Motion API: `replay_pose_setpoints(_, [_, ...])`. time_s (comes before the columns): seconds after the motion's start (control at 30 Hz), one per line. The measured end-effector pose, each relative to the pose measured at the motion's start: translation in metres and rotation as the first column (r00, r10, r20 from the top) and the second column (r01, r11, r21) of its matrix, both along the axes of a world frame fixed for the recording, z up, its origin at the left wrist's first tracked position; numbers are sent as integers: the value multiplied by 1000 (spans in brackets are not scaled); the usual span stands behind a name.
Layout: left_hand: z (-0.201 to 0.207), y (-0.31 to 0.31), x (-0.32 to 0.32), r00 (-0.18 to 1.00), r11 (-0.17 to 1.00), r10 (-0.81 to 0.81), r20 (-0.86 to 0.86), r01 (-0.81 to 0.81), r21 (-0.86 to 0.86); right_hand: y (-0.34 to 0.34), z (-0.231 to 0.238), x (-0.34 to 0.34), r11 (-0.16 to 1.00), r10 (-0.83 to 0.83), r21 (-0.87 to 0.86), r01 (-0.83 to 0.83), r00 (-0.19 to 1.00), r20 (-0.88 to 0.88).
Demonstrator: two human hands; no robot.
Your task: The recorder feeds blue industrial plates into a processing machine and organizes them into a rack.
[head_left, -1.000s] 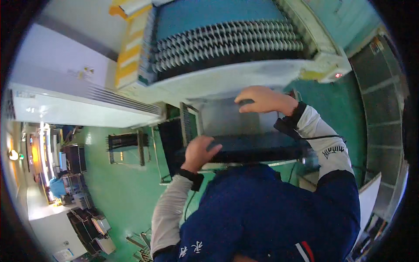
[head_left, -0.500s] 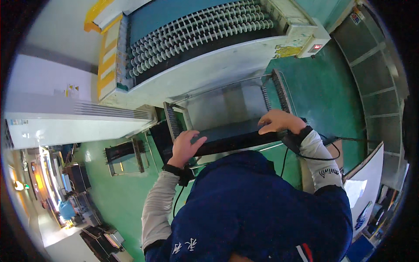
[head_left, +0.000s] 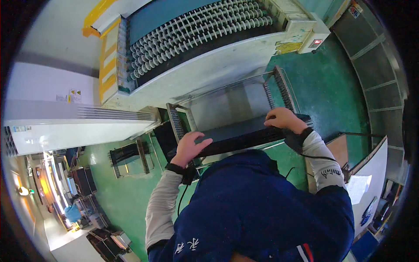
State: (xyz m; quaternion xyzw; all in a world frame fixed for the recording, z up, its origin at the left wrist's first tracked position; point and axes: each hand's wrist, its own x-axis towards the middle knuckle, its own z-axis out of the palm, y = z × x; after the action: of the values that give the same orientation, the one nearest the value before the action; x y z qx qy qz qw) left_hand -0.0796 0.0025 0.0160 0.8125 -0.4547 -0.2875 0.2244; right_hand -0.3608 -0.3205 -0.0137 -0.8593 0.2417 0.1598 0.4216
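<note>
A metal rack (head_left: 196, 93) with slotted, comb-like end walls stands before me. Along its near side is a row of thin dark panels (head_left: 240, 142), packed edge to edge. Over the left end of this row hangs my left hand (head_left: 191, 148), its thumb apart from its bent fingers. At the right end, my right hand (head_left: 286, 121) has curved fingers, with a small gap between fingertips and thumb. Neither hand visibly grips anything, though whether the fingertips touch the panels is hard to see. Dark bands with cables circle both wrists.
Beyond the rack is a machine (head_left: 205, 70) with rows of white roller discs (head_left: 200, 37). A white cabinet (head_left: 83, 131) stands left, and another rack (head_left: 129, 159) sits on the green floor. To the right are a white board (head_left: 371, 174) and metal-framed panels (head_left: 375, 78).
Both hands keep nearly the same pose over the row of panels. The right hand's fingers have drawn slightly closer to its thumb. The whole view has shifted a little.
</note>
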Motion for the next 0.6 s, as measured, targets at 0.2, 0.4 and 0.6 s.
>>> replay_pose_setpoints(0.2, [4, -2, 2, 999, 998, 35, -4, -35, 43, -2, 21, 5, 998, -27, 62, 24, 998, 62])
replay_pose_setpoints(0.4, [-1, -3, 6, 998, 998, 55, 2, -55, 26, -4, 38, 2, 996, -25, 91, 23, 999, 20])
replay_pose_setpoints(0.6, [0, -5, 5, 998, 998, 64, -13, -64, 24, 1, 26, -1, 994, -98, -43, 99, 995, 37])
